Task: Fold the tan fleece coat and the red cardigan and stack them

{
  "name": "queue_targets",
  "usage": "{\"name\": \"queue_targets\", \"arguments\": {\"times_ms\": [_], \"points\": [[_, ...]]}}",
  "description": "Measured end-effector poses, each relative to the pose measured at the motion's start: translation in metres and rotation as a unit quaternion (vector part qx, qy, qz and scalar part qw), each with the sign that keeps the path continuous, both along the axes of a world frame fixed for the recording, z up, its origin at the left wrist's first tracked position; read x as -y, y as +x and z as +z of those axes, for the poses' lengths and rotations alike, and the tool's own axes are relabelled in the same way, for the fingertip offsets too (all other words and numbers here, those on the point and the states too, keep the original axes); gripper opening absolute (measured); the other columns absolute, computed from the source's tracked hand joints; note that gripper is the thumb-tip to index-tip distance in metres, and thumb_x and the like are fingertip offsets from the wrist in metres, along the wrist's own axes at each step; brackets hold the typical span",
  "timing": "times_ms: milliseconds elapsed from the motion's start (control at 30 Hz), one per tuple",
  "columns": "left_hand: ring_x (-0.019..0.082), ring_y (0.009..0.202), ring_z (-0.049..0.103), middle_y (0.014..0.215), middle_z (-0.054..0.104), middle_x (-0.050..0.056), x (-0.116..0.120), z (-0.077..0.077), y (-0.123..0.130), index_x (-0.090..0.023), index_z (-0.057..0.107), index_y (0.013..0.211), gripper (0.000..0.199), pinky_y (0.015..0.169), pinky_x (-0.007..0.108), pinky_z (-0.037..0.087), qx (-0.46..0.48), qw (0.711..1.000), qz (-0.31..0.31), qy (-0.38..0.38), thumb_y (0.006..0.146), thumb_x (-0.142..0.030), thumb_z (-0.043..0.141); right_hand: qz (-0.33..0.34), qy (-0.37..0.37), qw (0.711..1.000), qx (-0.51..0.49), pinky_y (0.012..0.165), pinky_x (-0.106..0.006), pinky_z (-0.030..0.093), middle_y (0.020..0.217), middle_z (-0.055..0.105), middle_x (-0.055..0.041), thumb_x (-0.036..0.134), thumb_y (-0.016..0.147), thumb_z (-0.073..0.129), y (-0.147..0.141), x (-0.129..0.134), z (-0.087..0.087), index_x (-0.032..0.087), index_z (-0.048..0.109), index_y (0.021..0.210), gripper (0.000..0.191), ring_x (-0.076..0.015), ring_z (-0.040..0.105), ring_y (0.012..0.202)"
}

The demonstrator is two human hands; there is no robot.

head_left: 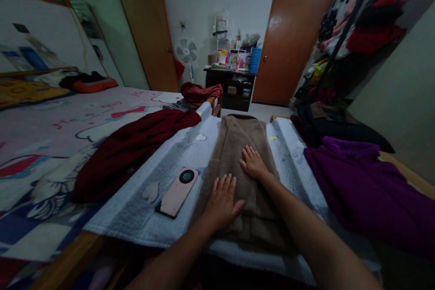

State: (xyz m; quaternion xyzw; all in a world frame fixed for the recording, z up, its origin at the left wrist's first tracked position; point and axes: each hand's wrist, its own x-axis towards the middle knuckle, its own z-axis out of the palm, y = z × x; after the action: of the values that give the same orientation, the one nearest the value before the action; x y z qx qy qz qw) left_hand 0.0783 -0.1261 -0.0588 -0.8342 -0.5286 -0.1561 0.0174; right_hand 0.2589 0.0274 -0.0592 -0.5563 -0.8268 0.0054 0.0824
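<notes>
A brown fleece garment [234,145], folded into a long strip, lies on a pale blue-white cloth [136,222]. My left hand [222,201] rests flat on its nearer left part, fingers stretched out. Farther up, toward the garment's right side, my right hand [253,161] is also pressed flat with its fingers extended. Neither hand grips anything. To the left of the garment sits a pink smartphone [176,195], its round dark camera ring facing up.
A dark red garment [136,149] lies to the left, by the patterned bed [98,113]. Folded purple clothing [367,186] and a black garment [343,129] are at the right. A dark cabinet [229,99] and a fan [186,52] stand at the far wall.
</notes>
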Motion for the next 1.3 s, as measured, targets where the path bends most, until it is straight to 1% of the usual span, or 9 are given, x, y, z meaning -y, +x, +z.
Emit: {"name": "queue_targets", "arguments": {"times_ms": [133, 267, 467, 600, 900, 967, 1100, 1167, 1300], "points": [[0.032, 0.142, 0.024, 0.151, 0.033, 0.019, -0.001, -0.004, 0.001, -0.006, 0.033, 0.144, 0.072, 0.115, 0.051, 0.020, -0.009, 1.000, 0.002, 0.009, 0.094, -0.057, 0.032, 0.037, -0.005, 0.999, 0.004, 0.116, -0.042, 0.017, 0.155, 0.025, -0.0167, 0.049, 0.096, 0.028, 0.000, 0.031, 0.001, 0.005, 0.032, 0.146, 0.066, -0.0264, 0.019, 0.144], [0.031, 0.142, 0.024, 0.151, 0.033, 0.020, -0.001, -0.006, 0.000, -0.005, 0.031, 0.144, 0.070, 0.115, 0.051, 0.019, -0.010, 1.000, 0.004, 0.014, 0.093, -0.051, 0.038, 0.051, -0.021, 0.998, 0.005, 0.116, -0.044, 0.017, 0.155, 0.024, -0.0163, 0.053, 0.096, 0.027, -0.001, 0.060, 0.006, 0.006, 0.031, 0.147, 0.070, -0.0274, 0.020, 0.144], [0.029, 0.143, 0.023, 0.151, 0.034, 0.019, -0.001, -0.005, -0.001, -0.007, 0.034, 0.143, 0.062, 0.115, 0.050, 0.017, -0.004, 1.000, 0.000, 0.000, 0.090, -0.039, 0.042, 0.061, -0.051, 0.997, 0.003, 0.117, -0.045, 0.015, 0.157, 0.019, -0.0158, 0.058, 0.094, 0.028, 0.000, 0.096, 0.015, 0.006, 0.027, 0.149, 0.076, -0.0272, 0.016, 0.145], [0.029, 0.142, 0.025, 0.150, 0.035, 0.018, 0.000, -0.002, -0.001, -0.011, 0.037, 0.141, 0.058, 0.115, 0.050, 0.017, -0.006, 1.000, -0.003, -0.003, 0.089, -0.035, 0.043, 0.065, -0.072, 0.995, -0.009, 0.117, -0.043, 0.017, 0.157, 0.016, -0.0156, 0.060, 0.093, 0.029, 0.003, 0.116, 0.017, 0.007, 0.025, 0.149, 0.077, -0.0258, 0.014, 0.145], [0.029, 0.141, 0.027, 0.150, 0.037, 0.016, 0.001, 0.000, -0.002, -0.018, 0.036, 0.144, 0.058, 0.114, 0.051, 0.017, 0.001, 1.000, -0.010, 0.002, 0.089, -0.033, 0.046, 0.065, -0.058, 0.996, -0.036, 0.117, -0.043, 0.020, 0.157, 0.021, -0.0128, 0.056, 0.096, 0.026, 0.005, 0.156, 0.020, 0.011, 0.025, 0.150, 0.070, -0.0233, 0.014, 0.146], [0.026, 0.141, 0.029, 0.150, 0.037, 0.013, 0.003, 0.005, -0.003, -0.019, 0.038, 0.143, 0.055, 0.115, 0.052, 0.015, 0.011, 1.000, -0.025, -0.002, 0.089, -0.030, 0.045, 0.068, -0.052, 0.996, -0.038, 0.116, -0.043, 0.021, 0.157, 0.022, -0.0103, 0.054, 0.096, 0.028, 0.007, 0.163, 0.021, 0.014, 0.025, 0.150, 0.067, -0.0232, 0.015, 0.145], [0.020, 0.137, 0.036, 0.149, 0.041, 0.006, 0.005, 0.014, -0.005, -0.025, 0.042, 0.139, 0.049, 0.117, 0.051, 0.010, 0.034, 0.995, -0.088, -0.015, 0.090, -0.023, 0.041, 0.078, -0.040, 0.995, -0.038, 0.116, -0.044, 0.022, 0.157, 0.023, -0.0078, 0.052, 0.096, 0.034, 0.010, 0.176, 0.022, 0.019, 0.024, 0.151, 0.065, -0.0235, 0.017, 0.145], [0.018, 0.136, 0.037, 0.148, 0.043, 0.004, 0.005, 0.016, -0.006, -0.024, 0.044, 0.138, 0.048, 0.117, 0.047, 0.014, 0.042, 0.993, -0.107, -0.024, 0.091, -0.021, 0.040, 0.083, -0.036, 0.995, -0.038, 0.116, -0.044, 0.021, 0.157, 0.022, -0.0075, 0.051, 0.095, 0.035, 0.011, 0.182, 0.022, 0.018, 0.023, 0.151, 0.066, -0.0233, 0.016, 0.145], [0.018, 0.138, 0.034, 0.150, 0.040, 0.004, 0.006, 0.016, -0.006, -0.024, 0.043, 0.139, 0.049, 0.114, 0.042, 0.025, 0.038, 0.992, -0.113, -0.047, 0.091, -0.020, 0.039, 0.092, -0.035, 0.994, -0.042, 0.116, -0.044, 0.021, 0.157, 0.021, -0.0082, 0.050, 0.095, 0.036, 0.014, 0.193, 0.020, 0.017, 0.021, 0.151, 0.067, -0.0234, 0.015, 0.145]]}}
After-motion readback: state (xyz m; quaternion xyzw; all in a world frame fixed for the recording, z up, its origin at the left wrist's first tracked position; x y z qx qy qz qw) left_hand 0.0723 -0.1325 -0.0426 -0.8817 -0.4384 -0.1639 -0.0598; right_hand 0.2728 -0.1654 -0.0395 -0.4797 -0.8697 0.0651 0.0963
